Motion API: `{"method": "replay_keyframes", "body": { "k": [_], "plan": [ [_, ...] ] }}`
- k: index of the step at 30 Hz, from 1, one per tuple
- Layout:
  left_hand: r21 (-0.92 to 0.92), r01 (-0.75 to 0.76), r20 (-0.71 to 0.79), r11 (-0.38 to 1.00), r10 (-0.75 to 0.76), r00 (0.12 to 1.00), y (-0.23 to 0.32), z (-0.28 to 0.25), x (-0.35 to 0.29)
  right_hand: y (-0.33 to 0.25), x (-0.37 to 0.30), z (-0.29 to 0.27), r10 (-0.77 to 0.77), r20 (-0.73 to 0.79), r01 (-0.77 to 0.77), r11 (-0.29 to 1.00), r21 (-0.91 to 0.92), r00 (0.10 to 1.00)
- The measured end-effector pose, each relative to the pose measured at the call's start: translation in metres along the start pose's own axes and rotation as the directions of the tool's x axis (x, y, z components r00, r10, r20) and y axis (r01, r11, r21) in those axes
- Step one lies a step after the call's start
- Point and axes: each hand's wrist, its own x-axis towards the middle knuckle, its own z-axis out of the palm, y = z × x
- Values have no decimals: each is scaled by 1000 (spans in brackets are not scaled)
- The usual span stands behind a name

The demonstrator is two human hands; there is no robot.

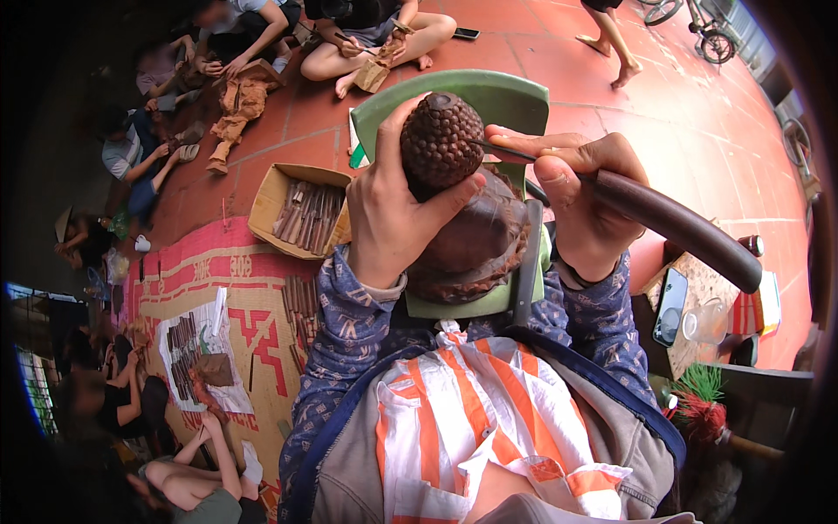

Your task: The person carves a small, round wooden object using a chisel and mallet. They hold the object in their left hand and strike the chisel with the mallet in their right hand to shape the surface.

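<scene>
A dark brown wood carving (476,231) rests on the green plastic seat (524,92) in front of me; its knob-like top is covered with rounded bumps. My left hand (393,188) wraps round the bumpy top from the left, thumb across its lower right side. In my right hand (589,188) is a carving knife (690,229) with a long, curved dark handle and a thin blade. The blade points left and its tip meets the right side of the bumps. My right fingers stretch along the blade, with the thumb pressed beneath.
A cardboard box (262,205) of carving tools stands left, beside a patterned mat (253,271) with more tools on paper. A phone (670,306), a clear cup (705,321) and a green-and-red brush (701,403) are at right. Several people sit around, some handling wood carvings (240,109).
</scene>
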Motion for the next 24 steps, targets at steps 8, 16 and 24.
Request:
{"method": "replay_keyframes", "body": {
  "k": [8,16,24],
  "plan": [
    [2,-8,1,1000,8,1000,4,-2,1,13,-15,16,81,-152,-51,980,191,985],
    [12,-28,-14,1000,28,1000,2,-1,1,12,-22,25,-53,-173,52,999,-12,983],
    [0,1,-8,1000,-1,1000,0,0,-1,10,-24,33,-51,-215,52,999,1,975]
  ]
}}
